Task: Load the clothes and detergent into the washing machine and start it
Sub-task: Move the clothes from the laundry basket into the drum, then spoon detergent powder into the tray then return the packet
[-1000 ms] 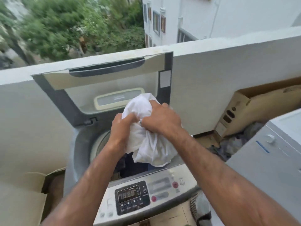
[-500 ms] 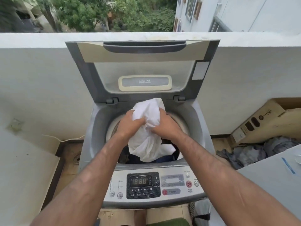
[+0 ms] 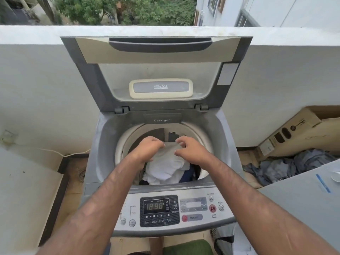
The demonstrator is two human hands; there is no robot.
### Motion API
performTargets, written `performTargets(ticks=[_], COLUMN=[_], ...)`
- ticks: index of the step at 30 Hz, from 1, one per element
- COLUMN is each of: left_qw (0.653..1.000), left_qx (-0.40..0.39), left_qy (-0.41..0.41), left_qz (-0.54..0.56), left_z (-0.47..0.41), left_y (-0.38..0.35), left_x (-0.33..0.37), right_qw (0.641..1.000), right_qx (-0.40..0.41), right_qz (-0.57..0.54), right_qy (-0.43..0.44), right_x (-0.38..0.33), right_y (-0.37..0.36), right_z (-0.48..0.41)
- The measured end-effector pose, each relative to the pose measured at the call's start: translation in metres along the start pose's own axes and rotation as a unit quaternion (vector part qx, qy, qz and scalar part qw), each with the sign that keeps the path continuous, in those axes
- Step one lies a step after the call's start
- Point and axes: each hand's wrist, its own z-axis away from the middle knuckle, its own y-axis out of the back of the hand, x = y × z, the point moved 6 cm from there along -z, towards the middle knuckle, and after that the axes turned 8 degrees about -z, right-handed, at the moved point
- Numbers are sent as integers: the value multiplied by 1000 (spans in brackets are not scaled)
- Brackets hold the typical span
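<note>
1. The crumpled white cloth garment (image 3: 166,169) lies inside the round drum of the grey top-loading washing machine (image 3: 103,144), on top of dark clothes (image 3: 189,174) at the near side of the tub.
2. The left hand (image 3: 147,150) is over the left part of the white garment, its fingers curled down onto the fabric; whether it grips the cloth cannot be told.
3. The right hand (image 3: 189,150) is just to the right, fingers loosely spread and bent, fingertips touching the garment's far edge without a clear grip.
4. The machine's grey and beige lid (image 3: 158,70) stands upright at the far side, against the white balcony wall (image 3: 36,80).
5. A closed flap marked "Detergent" (image 3: 162,119) sits at the far rim of the opening.
6. The control panel (image 3: 176,210) runs along the near edge, its dark display reading 18:88, a red start button to the right.
7. To the right, a brown cardboard box (image 3: 301,131) leans against the wall, with a heap of grey-blue clothes (image 3: 287,166) just in front of it.
</note>
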Motion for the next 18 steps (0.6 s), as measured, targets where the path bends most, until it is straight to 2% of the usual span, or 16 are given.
performTargets(ticks=[5, 10, 15, 18], left_qw=[993, 960, 928, 905], left_qx=[-9, -33, -41, -48], left_qy=[-10, 22, 58, 77], left_qz=[118, 276, 366, 415], left_z=[-8, -19, -38, -54], left_y=[2, 0, -1, -3], left_x=[19, 20, 5, -6], right_qw=[995, 991, 989, 977], right_qx=[39, 30, 17, 10], right_qz=[-90, -125, -145, -211], right_qy=[34, 42, 28, -16], right_x=[-17, -26, -19, -8], right_y=[23, 25, 14, 3], right_z=[-10, -17, -35, -53])
